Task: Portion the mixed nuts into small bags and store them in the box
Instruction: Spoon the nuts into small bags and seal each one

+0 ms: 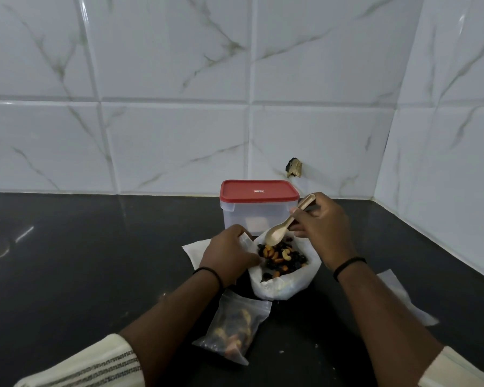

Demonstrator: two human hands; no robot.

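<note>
Mixed nuts [281, 256] fill the open white bag [285, 286]; hands: left [229, 254] grips its rim, right [319, 227] holds the spoon [280, 233].

- The left hand [229, 254] is covering part of a small bag [246, 242].
- The box [259, 209] label is too small to read.
- Both sleeves are running off the bottom edge.

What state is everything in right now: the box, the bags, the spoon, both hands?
Box: upright, red lid on.
Big white bag: open, mixed nuts inside.
Spoon: bowl dipped at the nuts.
Small bag: lying flat, nuts inside; seal unclear.
Left hand: holds a small clear bag at the big bag's edge.
Right hand: pinches the spoon handle.
</note>
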